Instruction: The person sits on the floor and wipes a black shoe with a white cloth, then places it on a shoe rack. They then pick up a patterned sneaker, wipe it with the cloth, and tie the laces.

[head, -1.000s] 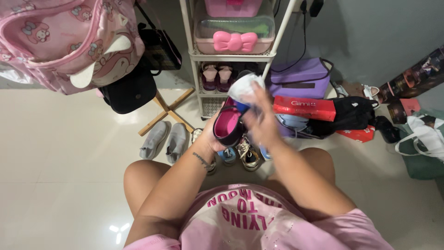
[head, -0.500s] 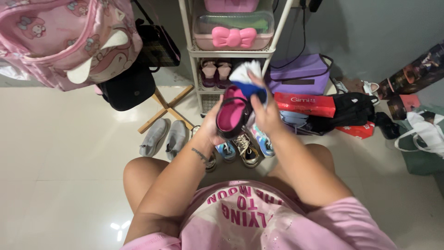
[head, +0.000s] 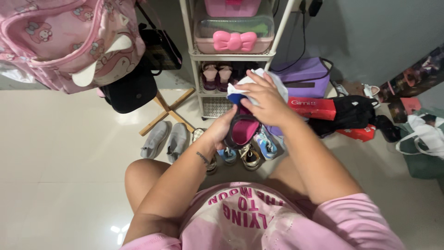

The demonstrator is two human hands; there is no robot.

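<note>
Fingers (head: 253, 89) of the right hand (head: 263, 99) press a white cloth (head: 259, 76) onto the shoe's (head: 243, 129) far end; the left hand (head: 221, 131) grips its near side, long axis pointing away

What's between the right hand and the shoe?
Head view: a white cloth lies under the right hand, pressed on the shoe; left hand holds the shoe.

**Hands on dark shoe with white cloth**

Left hand (head: 221, 132) grips a dark shoe (head: 242, 129) with pink lining, opening up. Right hand (head: 262, 99) presses a white cloth (head: 247, 84) onto the shoe's toe end. Below them on the floor (head: 64, 153): grey slip-ons (head: 165, 140) and a row of sneakers (head: 252, 150). White shelf rack (head: 196, 60) behind, pink-bow box (head: 234, 34) on it; red box (head: 312, 107) to the right.
</note>
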